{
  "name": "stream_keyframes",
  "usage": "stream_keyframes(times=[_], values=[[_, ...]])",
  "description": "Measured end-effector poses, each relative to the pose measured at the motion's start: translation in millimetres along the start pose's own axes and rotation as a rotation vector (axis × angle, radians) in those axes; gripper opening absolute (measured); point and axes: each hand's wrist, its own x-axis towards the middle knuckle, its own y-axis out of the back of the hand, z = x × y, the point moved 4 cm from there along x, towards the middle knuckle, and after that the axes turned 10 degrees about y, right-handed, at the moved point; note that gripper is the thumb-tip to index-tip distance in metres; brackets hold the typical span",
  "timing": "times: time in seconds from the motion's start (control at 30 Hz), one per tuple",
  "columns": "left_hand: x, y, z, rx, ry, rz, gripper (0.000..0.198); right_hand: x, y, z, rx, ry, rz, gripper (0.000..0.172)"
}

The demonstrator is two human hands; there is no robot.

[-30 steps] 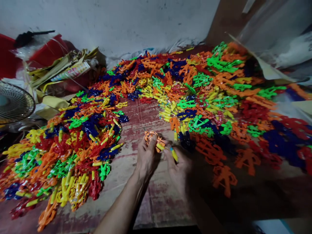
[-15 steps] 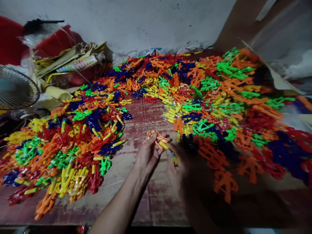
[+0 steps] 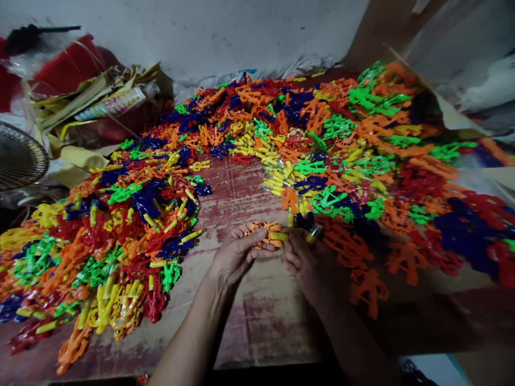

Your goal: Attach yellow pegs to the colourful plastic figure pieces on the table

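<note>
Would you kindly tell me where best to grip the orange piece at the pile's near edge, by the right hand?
Probably pinch the orange piece across its narrow middle from the near side: it lies flat, with bare surface there and the pile behind.

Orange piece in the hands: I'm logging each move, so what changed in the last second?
The yellow tube in the right hand swung from slanting to level, now against the orange piece held by the left hand. Both grips and the coloured piles stayed.

Stained white wall [image 3: 225,32], worn reddish work surface [image 3: 241,187], wire fan [image 3: 20,158] at left, deep shadow at right
</note>
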Motion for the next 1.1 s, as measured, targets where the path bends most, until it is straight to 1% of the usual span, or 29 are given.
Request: stream_keyframes(times=[0.07, 0.13, 0.17, 0.2, 0.27, 0.33, 0.4, 0.5, 0.6, 0.7, 0.87, 0.93, 1.0, 1.1], values=[[-0.8, -0.2, 0.1, 0.042, -0.021, -0.006, 0.023, 2.0, -1.2, 2.6, 0.177, -0.155, -0.052, 0.033], [-0.1, -0.4, -1.2, 0.047, -0.016, -0.024, 0.024, 0.0, -1.1, 4.2, 0.295, -0.256, -0.05, 0.031], [0.7, -0.4, -2.4, 0.034, 0.003, -0.035, 0.025, -1.5, 0.0, 4.1, 0.31, -0.258, -0.026, 0.032], [1.7, 0.0, -3.5, 0.016, 0.025, -0.041, 0.026, -2.9, 2.2, 3.0, 0.272, -0.219, 0.015, 0.032], [3.8, 2.1, -4.6, -0.019, 0.051, -0.033, 0.025, -5.4, 7.4, -0.7, 0.109, -0.098, 0.11, 0.031], [5.3, 4.8, -4.8, -0.037, 0.054, -0.021, 0.024, -6.9, 9.5, -3.1, 0.0, -0.028, 0.152, 0.031], [6.3, 6.8, -5.3, -0.041, 0.051, -0.027, 0.024, -5.7, 7.9, -2.2, 0.051, -0.044, 0.115, 0.03], [7.5, 8.7, -7.1, -0.044, 0.048, -0.047, 0.022, -1.4, 4.5, 0.1, 0.232, -0.116, 0.032, 0.03], [9.6, 9.5, -10.0, -0.053, 0.072, -0.04, 0.02, 1.1, 1.3, 1.0, 0.348, -0.192, -0.036, 0.031], [11.4, 9.9, -11.9, -0.037, 0.102, 0.004, 0.016, 0.8, 2.9, 0.1, 0.347, -0.196, 0.014, 0.032], [10.5, 6.5, -10.8, -0.042, 0.071, 0.004, 0.02, -1.5, 10.7, -2.1, 0.233, -0.09, 0.097, 0.03], [9.9, 5.3, -11.8, -0.022, 0.078, 0.016, 0.017, -2.1, 12.7, -0.9, 0.19, -0.076, 0.099, 0.03], [9.8, 4.9, -12.7, -0.013, 0.081, 0.036, 0.014, -2.6, 11.7, 1.5, 0.197, -0.093, 0.075, 0.031], [10.3, 4.8, -13.1, -0.011, 0.077, 0.043, 0.015, -3.1, 9.5, 4.7, 0.225, -0.124, 0.091, 0.034]])
